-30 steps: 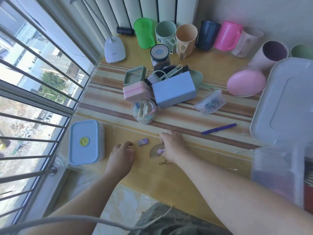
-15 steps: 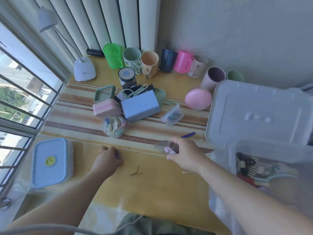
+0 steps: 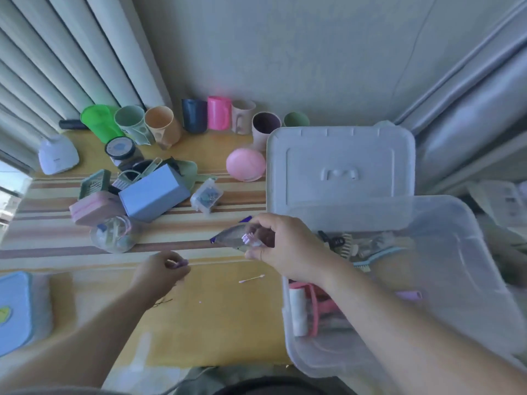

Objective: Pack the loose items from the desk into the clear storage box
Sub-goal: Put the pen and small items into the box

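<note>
We see the right hand raised above the desk, just left of the clear box, its fingers and thumb curled around a clear protractor and a small pink piece pinched along with it. The blue pen lies on the desk behind that hand, mostly hidden. Our left hand sits lower and nearer, over the desk, fingertips closed on a small purple item; it is too blurred for us to name.

The box stands at the right, open, with its lid lying just beyond it. Inside we make out a white roll, a pink tool and some brushes at the far end.

A cotton swab lies on the desk between the hands and the box. A thin black wire lies near our left wrist.

Further left, on the striped mat, we see a blue carton, a pink case, a clear jar and a small bag of clips. A pink dome sits beside the lid. A row of cups lines the far wall. A blue-lidded container is at the near left edge.
</note>
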Tool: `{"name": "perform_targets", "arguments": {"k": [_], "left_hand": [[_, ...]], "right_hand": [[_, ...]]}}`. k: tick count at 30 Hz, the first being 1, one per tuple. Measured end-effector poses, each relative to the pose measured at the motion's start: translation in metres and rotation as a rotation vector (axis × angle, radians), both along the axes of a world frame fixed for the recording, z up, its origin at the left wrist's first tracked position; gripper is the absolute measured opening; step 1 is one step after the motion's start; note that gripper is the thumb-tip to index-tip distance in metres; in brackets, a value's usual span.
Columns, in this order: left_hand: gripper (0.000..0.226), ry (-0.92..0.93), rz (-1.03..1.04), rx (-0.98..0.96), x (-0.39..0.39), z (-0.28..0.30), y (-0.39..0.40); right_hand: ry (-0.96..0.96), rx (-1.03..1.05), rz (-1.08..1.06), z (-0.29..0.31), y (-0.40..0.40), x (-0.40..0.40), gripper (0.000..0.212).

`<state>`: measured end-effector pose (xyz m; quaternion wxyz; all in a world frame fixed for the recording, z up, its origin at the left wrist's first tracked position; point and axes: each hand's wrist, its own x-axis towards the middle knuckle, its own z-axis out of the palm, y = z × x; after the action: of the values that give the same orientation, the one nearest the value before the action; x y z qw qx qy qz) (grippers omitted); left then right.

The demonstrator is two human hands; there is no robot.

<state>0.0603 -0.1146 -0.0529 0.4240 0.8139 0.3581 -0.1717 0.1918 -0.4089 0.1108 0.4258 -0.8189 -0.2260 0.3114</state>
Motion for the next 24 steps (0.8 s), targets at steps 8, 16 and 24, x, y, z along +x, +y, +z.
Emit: {"name": "perform_targets", "arguments": {"k": [8, 16, 24], "left_hand": [[0.008, -0.544, 0.068, -0.129, 0.096, 0.159, -0.210], [0.011, -0.172, -0.352, -0.301, 0.130, 0.078, -0.367], [0.023, -0.010, -0.421, -0.142, 0.130, 0.034, -0.405]], "right_hand": [[-0.075, -0.356, -0.200, -0.051, -0.242, 0.038, 0.032], [-0.082, -0.736, -0.064, -0.133, -0.333, 0.068, 0.017], [-0.039, -0.746, 0.061, -0.173, -0.323, 0.070, 0.022]]}}
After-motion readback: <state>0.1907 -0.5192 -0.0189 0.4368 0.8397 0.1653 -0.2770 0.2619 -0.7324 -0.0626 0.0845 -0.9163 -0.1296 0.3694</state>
